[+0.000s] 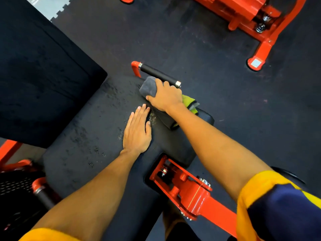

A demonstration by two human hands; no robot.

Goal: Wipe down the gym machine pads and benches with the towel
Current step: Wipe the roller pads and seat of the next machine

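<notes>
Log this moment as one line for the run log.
step: wiping seat pad | right hand: grips grey towel on pad near black handle | left hand: flat on pad

The right hand (165, 96) hides the middle of the towel (147, 86). The back pad (34, 75) runs off the left edge. The sleeve (278, 206) is blurred.

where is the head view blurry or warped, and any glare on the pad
Head view: the sleeve at lower right is smeared; the right hand on the towel and the left hand look sharp; the wide lens splays the forearms; no strong glare, only small glints on the pad.
</notes>
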